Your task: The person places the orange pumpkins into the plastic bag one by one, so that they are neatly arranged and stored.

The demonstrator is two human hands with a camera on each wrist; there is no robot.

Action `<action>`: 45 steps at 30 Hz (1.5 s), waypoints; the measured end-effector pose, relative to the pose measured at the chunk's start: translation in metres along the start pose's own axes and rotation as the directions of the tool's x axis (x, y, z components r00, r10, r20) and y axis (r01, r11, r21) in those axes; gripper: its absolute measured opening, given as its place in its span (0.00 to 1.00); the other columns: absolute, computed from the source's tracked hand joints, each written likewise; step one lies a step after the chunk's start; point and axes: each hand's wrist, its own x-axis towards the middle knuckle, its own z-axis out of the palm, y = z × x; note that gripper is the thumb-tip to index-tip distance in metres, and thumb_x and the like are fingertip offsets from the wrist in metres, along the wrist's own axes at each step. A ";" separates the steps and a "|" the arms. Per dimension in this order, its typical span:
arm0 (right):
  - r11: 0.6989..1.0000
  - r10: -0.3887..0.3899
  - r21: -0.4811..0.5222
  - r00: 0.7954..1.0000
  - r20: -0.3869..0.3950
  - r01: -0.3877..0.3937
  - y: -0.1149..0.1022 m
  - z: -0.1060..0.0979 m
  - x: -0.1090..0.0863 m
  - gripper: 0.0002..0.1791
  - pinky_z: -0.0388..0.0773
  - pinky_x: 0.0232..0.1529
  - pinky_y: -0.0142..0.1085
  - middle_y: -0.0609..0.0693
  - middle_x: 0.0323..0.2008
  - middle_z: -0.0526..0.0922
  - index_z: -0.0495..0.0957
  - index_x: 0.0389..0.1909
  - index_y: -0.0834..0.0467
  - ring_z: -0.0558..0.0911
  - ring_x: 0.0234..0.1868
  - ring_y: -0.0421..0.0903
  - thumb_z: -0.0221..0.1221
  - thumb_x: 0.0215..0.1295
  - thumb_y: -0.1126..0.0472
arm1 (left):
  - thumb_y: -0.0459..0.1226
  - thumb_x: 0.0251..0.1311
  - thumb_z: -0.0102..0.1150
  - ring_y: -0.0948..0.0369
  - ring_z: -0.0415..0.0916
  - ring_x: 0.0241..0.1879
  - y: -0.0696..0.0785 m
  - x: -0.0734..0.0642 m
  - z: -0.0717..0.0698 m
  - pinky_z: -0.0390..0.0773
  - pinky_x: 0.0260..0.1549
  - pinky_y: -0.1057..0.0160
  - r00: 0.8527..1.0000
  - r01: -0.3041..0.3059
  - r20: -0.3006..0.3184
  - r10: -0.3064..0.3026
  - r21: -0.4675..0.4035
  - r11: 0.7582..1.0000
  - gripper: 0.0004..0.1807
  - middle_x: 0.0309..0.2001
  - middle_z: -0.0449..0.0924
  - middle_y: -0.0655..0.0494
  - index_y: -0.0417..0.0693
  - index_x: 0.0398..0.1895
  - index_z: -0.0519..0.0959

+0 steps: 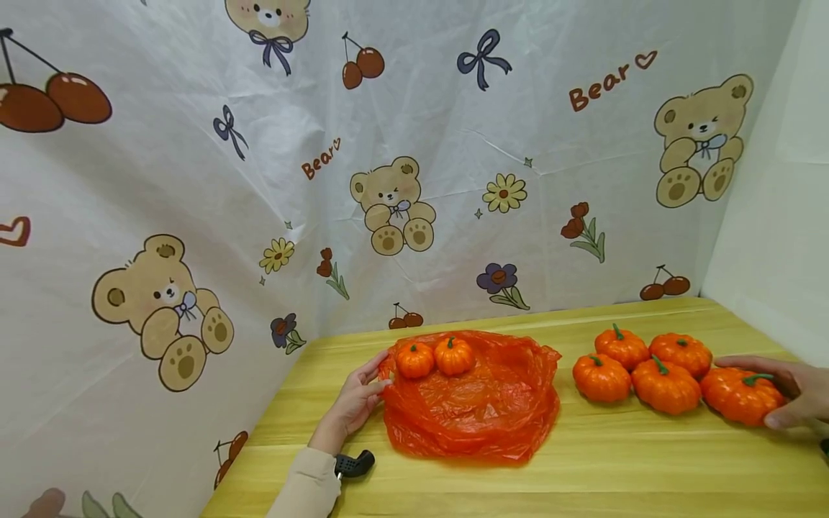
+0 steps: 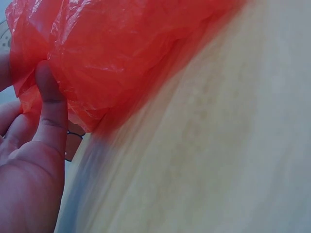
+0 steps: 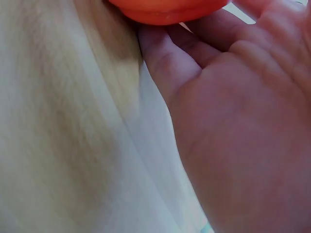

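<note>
Bag (image 1: 479, 435) of thin red plastic, crumpled and spread open near the middle of a wood-grain table (image 1: 622, 467). Two small pumpkins (image 1: 454, 356) sit side by side within its outline, at the far left. The left hand (image 1: 355, 399) is partly closed, thumb and fingers pinching the bag's left edge. At right, four larger pumpkins (image 1: 667, 386), orange with green stems, form a close cluster. Just right of them lies the rightmost pumpkin (image 1: 741, 396), on the table; the right hand (image 1: 803, 392) grips it from the right, half-closed, thumb on the near side and fingers on the far side. Behind hangs a printed cloth (image 1: 447, 115) with bears, flowers and cherries.
</note>
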 end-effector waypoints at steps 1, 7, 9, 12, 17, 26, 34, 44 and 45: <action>1.000 0.010 -0.001 1.000 -0.010 -0.010 0.000 0.000 0.000 0.52 0.77 0.49 0.23 0.15 0.65 0.67 0.58 0.75 0.28 0.74 0.60 0.22 0.59 0.62 0.78 | 0.24 0.69 0.55 0.62 0.77 0.62 -0.001 0.000 0.000 0.85 0.50 0.69 1.000 0.002 -0.002 -0.002 0.002 1.000 0.41 0.82 0.51 0.43 0.47 0.83 0.54; 1.000 0.018 0.012 0.998 -0.054 -0.017 -0.004 0.001 -0.002 0.51 0.78 0.49 0.23 0.17 0.63 0.71 0.61 0.72 0.24 0.76 0.58 0.24 0.57 0.62 0.78 | 0.24 0.70 0.55 0.62 0.78 0.59 -0.003 -0.001 0.000 0.85 0.50 0.69 1.000 0.016 -0.014 -0.016 0.006 1.000 0.41 0.82 0.51 0.42 0.49 0.83 0.55; 0.999 0.004 -0.032 0.997 -0.076 -0.007 -0.007 0.001 -0.002 0.52 0.78 0.48 0.22 0.17 0.63 0.70 0.60 0.73 0.25 0.76 0.58 0.23 0.57 0.61 0.79 | 0.24 0.69 0.55 0.62 0.78 0.59 -0.003 -0.001 -0.001 0.85 0.50 0.69 1.000 0.015 -0.014 -0.015 0.007 1.000 0.41 0.82 0.51 0.42 0.49 0.83 0.55; 0.987 -0.002 -0.157 0.990 -0.141 -0.020 -0.015 -0.001 -0.003 0.52 0.77 0.44 0.22 0.14 0.63 0.68 0.60 0.75 0.27 0.75 0.56 0.21 0.59 0.61 0.79 | 0.24 0.69 0.55 0.61 0.78 0.59 -0.003 0.000 -0.001 0.85 0.51 0.69 1.000 0.007 -0.011 -0.007 0.009 1.000 0.41 0.82 0.51 0.42 0.49 0.83 0.54; 0.979 0.057 -0.176 0.972 -0.230 -0.099 -0.027 -0.001 -0.002 0.50 0.78 0.42 0.23 0.10 0.60 0.65 0.60 0.76 0.32 0.73 0.53 0.19 0.61 0.62 0.77 | 0.24 0.70 0.55 0.62 0.77 0.60 -0.002 0.002 0.000 0.84 0.51 0.69 1.000 -0.001 -0.003 0.001 0.010 1.000 0.41 0.82 0.50 0.42 0.47 0.83 0.53; 0.978 0.134 -0.105 0.925 -0.357 -0.182 -0.053 0.008 0.017 0.47 0.81 0.41 0.26 0.10 0.55 0.65 0.59 0.77 0.33 0.73 0.49 0.19 0.61 0.65 0.74 | 0.24 0.70 0.55 0.63 0.78 0.59 -0.001 0.002 0.000 0.84 0.50 0.70 1.000 0.006 0.004 -0.006 0.005 1.000 0.41 0.82 0.50 0.42 0.48 0.83 0.54; 0.947 0.209 -0.147 0.894 -0.396 -0.286 -0.088 0.014 0.044 0.39 0.81 0.41 0.27 0.12 0.53 0.63 0.56 0.79 0.45 0.71 0.49 0.18 0.60 0.72 0.65 | 0.24 0.68 0.56 0.57 0.74 0.66 -0.002 0.003 -0.002 0.84 0.52 0.68 1.000 -0.002 -0.007 0.002 0.005 1.000 0.41 0.82 0.51 0.42 0.48 0.83 0.55; 0.960 0.172 -0.143 0.912 -0.372 -0.239 -0.111 0.023 0.071 0.37 0.81 0.42 0.29 0.18 0.56 0.66 0.54 0.80 0.43 0.72 0.51 0.22 0.56 0.76 0.63 | 0.23 0.69 0.55 0.62 0.77 0.60 -0.001 0.002 -0.001 0.85 0.51 0.68 1.000 0.006 -0.007 -0.007 -0.005 1.000 0.41 0.82 0.50 0.43 0.47 0.83 0.54; 0.965 0.155 -0.144 0.915 -0.372 -0.221 -0.112 0.025 0.074 0.37 0.81 0.43 0.29 0.19 0.57 0.66 0.54 0.80 0.45 0.72 0.52 0.22 0.56 0.75 0.64 | 0.23 0.68 0.55 0.62 0.77 0.60 -0.001 0.002 -0.001 0.85 0.51 0.68 1.000 0.006 -0.008 -0.006 -0.006 1.000 0.41 0.82 0.50 0.43 0.47 0.83 0.54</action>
